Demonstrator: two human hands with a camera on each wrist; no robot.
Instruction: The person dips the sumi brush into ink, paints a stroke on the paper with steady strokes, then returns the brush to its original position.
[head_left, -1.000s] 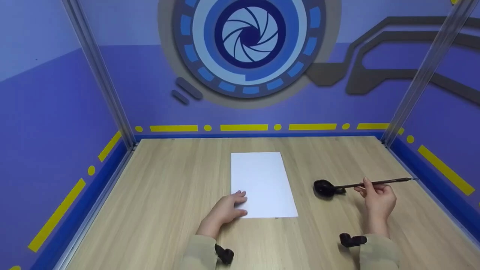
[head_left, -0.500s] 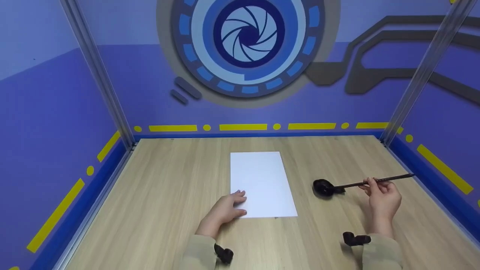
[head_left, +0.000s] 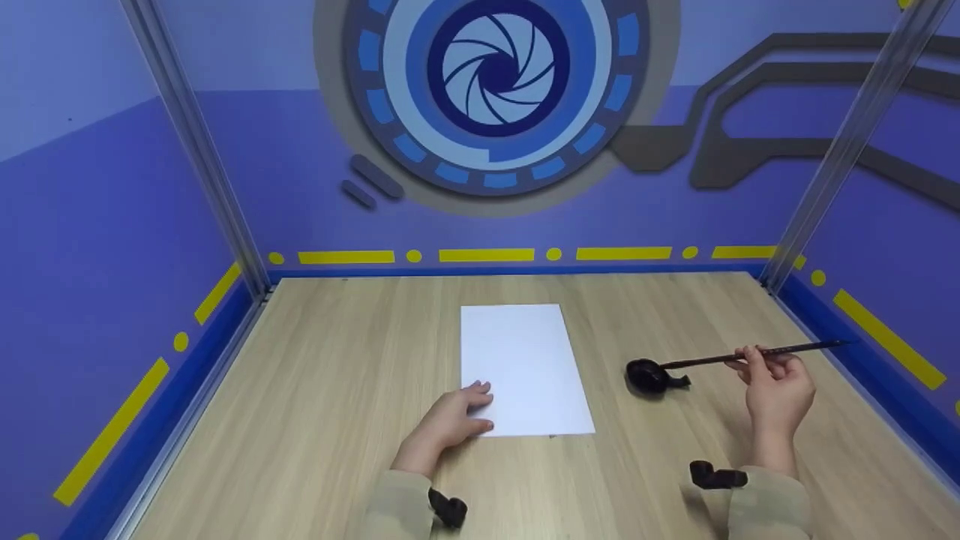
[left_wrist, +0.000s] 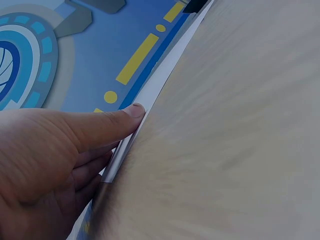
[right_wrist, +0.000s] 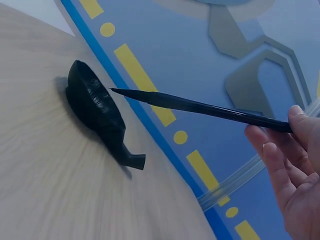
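A white sheet of paper (head_left: 517,360) lies flat in the middle of the table. My left hand (head_left: 448,418) rests on its near left corner, fingers spread and extended over the edge; the left wrist view shows the thumb (left_wrist: 132,112) lying along the sheet. My right hand (head_left: 780,394) pinches a dark writing brush (right_wrist: 200,107) by its handle between thumb and fingers, held nearly level. The brush's pointed black tip is at the left, close over the rim of a small black ink dish (right_wrist: 92,95) with a curved stub handle, which sits right of the paper.
The pale wooden table (head_left: 337,360) is enclosed by blue printed walls with metal corner posts (head_left: 202,142). A black wrist mount (head_left: 718,475) sits at the right cuff, another mount (head_left: 448,510) at the left cuff.
My right hand has moved to the right and slightly away, drawing the brush out so its tip now sits at the ink dish's upper right edge. The left hand and paper stay put.
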